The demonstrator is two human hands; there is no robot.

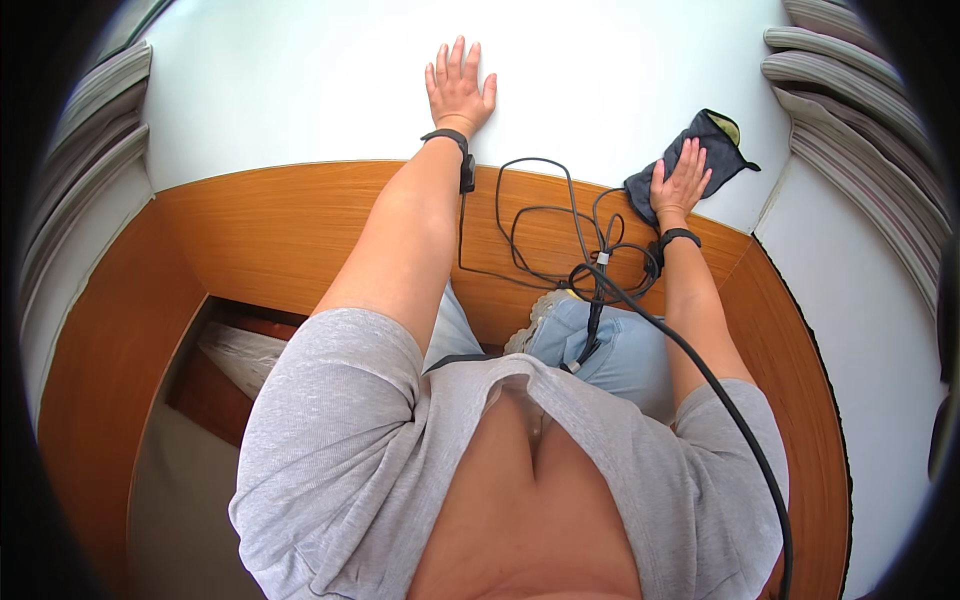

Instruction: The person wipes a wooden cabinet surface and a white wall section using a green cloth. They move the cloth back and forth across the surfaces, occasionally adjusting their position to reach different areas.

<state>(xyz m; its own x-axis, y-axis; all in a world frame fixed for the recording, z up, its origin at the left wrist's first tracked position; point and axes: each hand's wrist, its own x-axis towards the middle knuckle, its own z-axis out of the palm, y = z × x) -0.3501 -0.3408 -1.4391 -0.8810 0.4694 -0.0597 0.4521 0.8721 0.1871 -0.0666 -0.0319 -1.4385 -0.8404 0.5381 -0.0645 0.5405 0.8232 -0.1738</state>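
On the white window sill, my left hand [459, 88] lies flat, palm down, with its fingers spread and nothing in it. To the right, my right hand [681, 180] presses palm down on a dark grey cloth [724, 157], whose far corner folds over to show a yellow-green side. The cloth hangs slightly over the sill's front edge. Both wrists wear black straps with small modules, joined to black cables [534, 159] that loop in front of the wooden panel.
Striped grey curtains [840, 71] hang in folds at the right, and similar curtains [112, 82] at the left. A curved wooden panel [300, 225] runs below the white sill [300, 97]. An opening at lower left holds a plastic-wrapped item [244, 352].
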